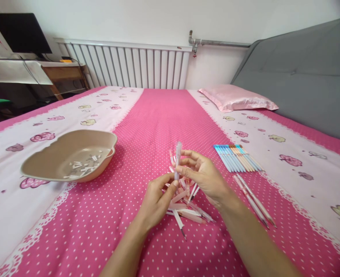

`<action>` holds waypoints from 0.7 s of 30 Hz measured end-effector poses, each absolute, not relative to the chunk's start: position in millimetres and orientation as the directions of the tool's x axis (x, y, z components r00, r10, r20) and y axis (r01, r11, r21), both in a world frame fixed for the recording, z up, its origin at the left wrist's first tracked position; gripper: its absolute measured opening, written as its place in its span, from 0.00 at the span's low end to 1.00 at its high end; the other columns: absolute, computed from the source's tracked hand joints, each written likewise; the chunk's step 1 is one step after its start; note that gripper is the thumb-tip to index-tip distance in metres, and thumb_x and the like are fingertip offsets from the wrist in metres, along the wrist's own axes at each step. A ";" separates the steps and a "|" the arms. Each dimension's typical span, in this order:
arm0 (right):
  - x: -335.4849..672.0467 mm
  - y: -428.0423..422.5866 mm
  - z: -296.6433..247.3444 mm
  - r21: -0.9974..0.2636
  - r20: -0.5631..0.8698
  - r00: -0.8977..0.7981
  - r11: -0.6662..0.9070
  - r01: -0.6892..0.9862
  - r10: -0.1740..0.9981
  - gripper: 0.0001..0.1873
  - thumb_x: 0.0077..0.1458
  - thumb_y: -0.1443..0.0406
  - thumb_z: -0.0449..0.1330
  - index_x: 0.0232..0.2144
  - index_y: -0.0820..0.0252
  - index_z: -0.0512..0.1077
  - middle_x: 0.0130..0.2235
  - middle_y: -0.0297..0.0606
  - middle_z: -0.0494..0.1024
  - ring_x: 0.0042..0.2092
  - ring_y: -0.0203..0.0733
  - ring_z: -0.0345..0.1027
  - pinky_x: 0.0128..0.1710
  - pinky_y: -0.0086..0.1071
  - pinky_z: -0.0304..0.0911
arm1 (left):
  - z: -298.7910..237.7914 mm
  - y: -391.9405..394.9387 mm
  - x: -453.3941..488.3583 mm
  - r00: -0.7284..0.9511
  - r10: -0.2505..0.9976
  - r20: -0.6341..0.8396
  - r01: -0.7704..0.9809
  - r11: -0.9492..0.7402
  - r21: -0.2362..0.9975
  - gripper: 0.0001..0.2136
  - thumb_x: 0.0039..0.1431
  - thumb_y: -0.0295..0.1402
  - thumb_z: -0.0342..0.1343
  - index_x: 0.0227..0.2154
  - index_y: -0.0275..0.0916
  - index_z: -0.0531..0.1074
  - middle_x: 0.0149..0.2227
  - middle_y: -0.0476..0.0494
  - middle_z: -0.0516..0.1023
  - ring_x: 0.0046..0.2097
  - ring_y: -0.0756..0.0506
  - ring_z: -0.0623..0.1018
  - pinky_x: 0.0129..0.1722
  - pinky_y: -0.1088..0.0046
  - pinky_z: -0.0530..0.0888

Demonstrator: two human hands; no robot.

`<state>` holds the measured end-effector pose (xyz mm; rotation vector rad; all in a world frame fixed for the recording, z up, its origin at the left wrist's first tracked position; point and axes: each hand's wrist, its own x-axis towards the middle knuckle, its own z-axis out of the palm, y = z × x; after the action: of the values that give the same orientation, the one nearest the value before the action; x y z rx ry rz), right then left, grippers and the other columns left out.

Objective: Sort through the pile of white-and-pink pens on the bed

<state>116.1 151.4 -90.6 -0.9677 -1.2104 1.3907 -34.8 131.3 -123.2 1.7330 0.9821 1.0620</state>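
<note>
My right hand [206, 175] pinches an upright pale pink pen [178, 158] near its lower part. Just below, my left hand [157, 198] closes thumb and fingers on the pen's bottom end. Under both hands lies a loose pile of pink and white pens [187, 209] on the pink dotted bedspread [146, 127]. To the right a neat row of blue and orange pens [237, 157] lies flat. A few more pens [253, 200] lie side by side below that row.
A beige heart-shaped tray [42, 163] with several small white bits sits at the left on the bed. A pink pillow [236, 98] and grey headboard [302, 80] are at the right. A radiator [129, 65] and a desk with a monitor [19, 32] stand behind.
</note>
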 end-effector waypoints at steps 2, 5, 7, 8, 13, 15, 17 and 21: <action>116.2 152.0 -92.4 -0.988 0.061 -0.155 0.037 -0.150 0.986 0.23 0.41 0.62 0.68 0.42 0.55 0.69 0.34 0.33 0.72 0.35 0.36 0.69 0.34 0.32 0.66 | -122.5 131.5 -34.3 0.321 0.910 0.261 0.189 -0.331 0.924 0.12 0.61 0.37 0.49 0.39 0.36 0.73 0.33 0.45 0.76 0.33 0.48 0.72 0.33 0.74 0.68; 115.9 152.2 -94.2 -0.991 0.085 -0.139 0.069 -0.114 0.987 0.23 0.41 0.62 0.68 0.42 0.56 0.69 0.36 0.34 0.72 0.38 0.37 0.68 0.36 0.32 0.65 | -123.0 132.4 -33.5 0.305 0.917 0.257 0.211 -0.329 0.921 0.11 0.60 0.37 0.51 0.36 0.36 0.73 0.31 0.46 0.76 0.30 0.49 0.72 0.31 0.75 0.68; 115.5 151.8 -94.1 -0.992 0.092 -0.141 0.078 -0.103 0.986 0.24 0.41 0.62 0.68 0.42 0.56 0.69 0.36 0.34 0.72 0.39 0.37 0.67 0.37 0.32 0.65 | -123.7 133.1 -33.1 0.286 0.923 0.257 0.226 -0.325 0.918 0.10 0.59 0.38 0.52 0.33 0.35 0.73 0.30 0.46 0.75 0.29 0.50 0.72 0.31 0.76 0.68; 115.4 151.4 -93.6 -0.992 0.087 -0.149 0.073 -0.101 0.985 0.24 0.41 0.62 0.68 0.43 0.57 0.68 0.36 0.34 0.71 0.39 0.37 0.67 0.37 0.32 0.65 | -123.9 133.3 -33.0 0.278 0.926 0.255 0.230 -0.322 0.919 0.10 0.58 0.38 0.53 0.33 0.35 0.73 0.30 0.46 0.75 0.30 0.50 0.72 0.31 0.75 0.68; 115.8 149.3 -88.9 -0.993 0.086 -0.194 0.067 -0.101 0.977 0.28 0.41 0.62 0.68 0.46 0.55 0.67 0.45 0.39 0.72 0.48 0.41 0.66 0.46 0.36 0.64 | -123.4 133.2 -34.0 0.297 0.924 0.242 0.186 -0.305 0.934 0.13 0.60 0.39 0.49 0.37 0.34 0.73 0.32 0.44 0.76 0.33 0.48 0.73 0.33 0.74 0.68; 116.1 148.5 -87.4 -0.987 0.080 -0.241 0.043 -0.156 0.967 0.28 0.46 0.62 0.66 0.50 0.53 0.65 0.49 0.40 0.71 0.50 0.42 0.65 0.46 0.37 0.65 | -124.0 132.7 -34.7 0.304 0.922 0.240 0.165 -0.299 0.940 0.13 0.61 0.39 0.47 0.36 0.35 0.72 0.32 0.44 0.74 0.33 0.48 0.72 0.33 0.74 0.67; 116.1 148.0 -86.5 -0.977 0.052 -0.299 -0.013 -0.211 0.953 0.28 0.49 0.62 0.63 0.53 0.50 0.62 0.49 0.40 0.72 0.48 0.42 0.68 0.43 0.37 0.68 | -125.5 132.3 -35.3 0.308 0.922 0.234 0.155 -0.291 0.944 0.13 0.62 0.39 0.46 0.35 0.35 0.71 0.31 0.45 0.73 0.33 0.48 0.71 0.34 0.74 0.67; 115.3 148.1 -85.9 -0.975 0.027 -0.305 -0.043 -0.219 0.952 0.25 0.51 0.65 0.61 0.52 0.53 0.63 0.43 0.39 0.77 0.41 0.39 0.72 0.40 0.36 0.69 | -128.0 132.4 -35.8 0.314 0.921 0.228 0.167 -0.290 0.942 0.13 0.62 0.39 0.46 0.33 0.35 0.70 0.30 0.46 0.72 0.32 0.48 0.70 0.33 0.74 0.66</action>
<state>115.3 148.1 -85.9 -0.8816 -1.2518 1.5367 -35.8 132.4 -128.0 1.6883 0.9936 1.0610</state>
